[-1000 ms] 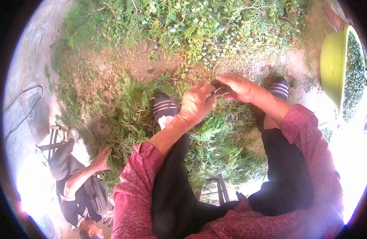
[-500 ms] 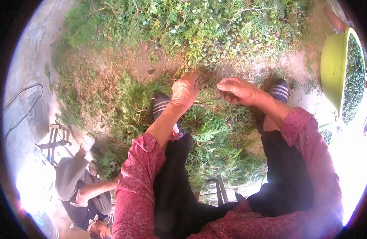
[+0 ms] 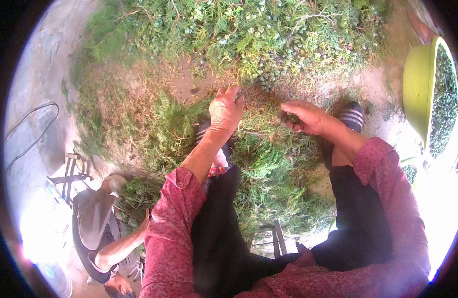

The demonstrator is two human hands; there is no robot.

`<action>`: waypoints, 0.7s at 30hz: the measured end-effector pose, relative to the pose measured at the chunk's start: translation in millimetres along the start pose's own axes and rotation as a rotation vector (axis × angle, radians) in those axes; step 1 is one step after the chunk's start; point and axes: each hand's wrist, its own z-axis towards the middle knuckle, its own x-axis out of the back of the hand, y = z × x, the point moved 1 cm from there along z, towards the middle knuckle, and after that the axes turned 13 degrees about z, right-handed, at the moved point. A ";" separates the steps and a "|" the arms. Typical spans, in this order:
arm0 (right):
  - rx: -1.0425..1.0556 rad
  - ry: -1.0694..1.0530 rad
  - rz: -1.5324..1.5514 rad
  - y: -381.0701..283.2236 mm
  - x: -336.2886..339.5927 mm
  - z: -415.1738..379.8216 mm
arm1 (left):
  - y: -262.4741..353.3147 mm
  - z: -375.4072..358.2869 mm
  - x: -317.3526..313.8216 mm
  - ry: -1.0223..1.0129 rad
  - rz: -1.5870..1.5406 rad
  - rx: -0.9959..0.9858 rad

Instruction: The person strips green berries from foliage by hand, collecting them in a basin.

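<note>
My left hand (image 3: 226, 111) is closed, its thumb and fingers drawn together above the leafy litter; what lies in the pinch is too small to make out. To its right, my right hand (image 3: 306, 117) curls its fingers round some small dark-green cones (image 3: 290, 119), only partly visible. Just beyond both hands lies a heap of cut conifer branches (image 3: 249, 39) with pale green cones among the leaves. Stripped green sprigs (image 3: 263, 164) cover the ground between my feet.
A lime-green basin (image 3: 417, 82) full of small green cones stands tilted in view at the right. My striped shoes flank the litter. At lower left another person (image 3: 97, 223) sits bent over, near a small stool frame (image 3: 67, 179). A dark cable loop (image 3: 55, 111) lies on the concrete.
My hands have moved slightly apart, the left shifting left and the right shifting right. The other person's arm has shifted, and the hand shows more beside my sleeve.
</note>
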 end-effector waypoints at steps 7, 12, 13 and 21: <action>-0.001 0.014 -0.031 -3.5 -8.0 -2.0 | -1.6 11.0 -5.2 0.051 0.080 0.011; -0.018 0.014 0.276 -3.4 -12.1 0.4 | 47.8 -28.4 13.7 -0.042 -0.261 -0.281; -0.018 0.009 0.274 -3.1 -13.3 1.3 | 58.2 -36.1 16.6 -0.085 -0.359 -0.338; -0.015 -0.007 0.077 1.2 -1.2 2.3 | -8.4 -4.0 -4.7 0.062 0.023 0.020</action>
